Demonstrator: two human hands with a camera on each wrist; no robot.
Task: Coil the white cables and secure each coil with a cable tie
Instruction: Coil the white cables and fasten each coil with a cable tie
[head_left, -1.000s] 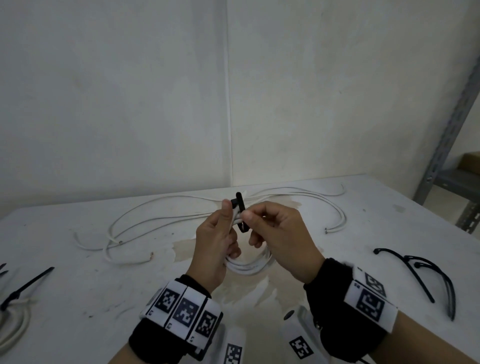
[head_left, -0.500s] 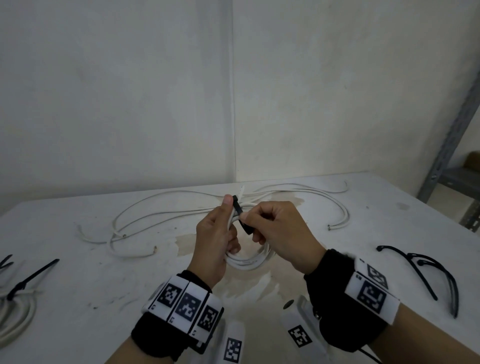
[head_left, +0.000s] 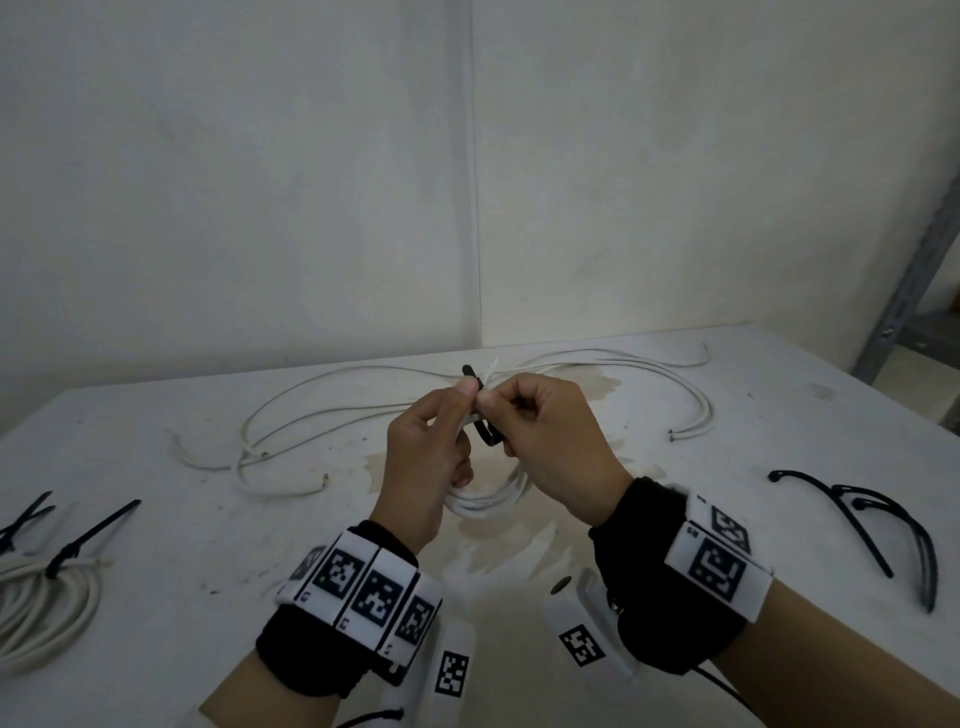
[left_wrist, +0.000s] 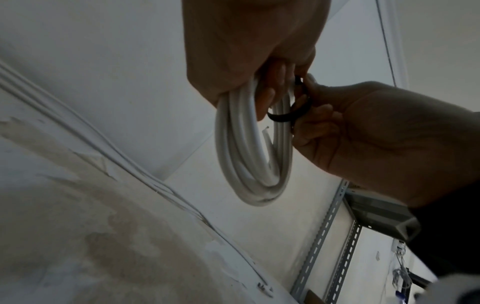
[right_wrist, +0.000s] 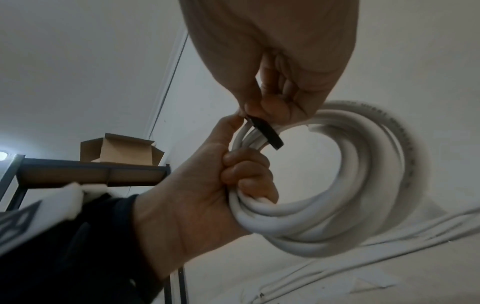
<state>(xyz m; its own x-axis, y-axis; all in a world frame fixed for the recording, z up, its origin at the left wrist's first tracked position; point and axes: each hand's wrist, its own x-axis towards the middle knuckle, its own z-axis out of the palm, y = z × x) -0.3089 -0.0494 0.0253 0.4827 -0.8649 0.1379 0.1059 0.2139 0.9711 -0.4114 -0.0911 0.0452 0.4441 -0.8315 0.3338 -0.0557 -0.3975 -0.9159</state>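
Observation:
My left hand (head_left: 436, 447) grips a coil of white cable (head_left: 488, 501) above the table, fingers curled round its top; the coil hangs below in the left wrist view (left_wrist: 249, 148) and loops wide in the right wrist view (right_wrist: 363, 185). A black cable tie (head_left: 485, 431) is looped round the coil's strands (left_wrist: 293, 111) (right_wrist: 267, 133). My right hand (head_left: 540, 431) pinches the tie between thumb and forefinger, right against my left thumb. The tie's tip pokes up above the thumbs.
Loose white cables (head_left: 332, 410) sprawl across the back of the white table (head_left: 779, 405). A tied coil (head_left: 47, 603) lies at the left edge. Spare black ties (head_left: 872, 525) lie at the right. A metal shelf (head_left: 904, 291) stands beyond the right corner.
The two hands have drawn closer, thumbs now meeting at the tie. The tie's loop sits tighter round the coil's strands. The coil stays in my left hand.

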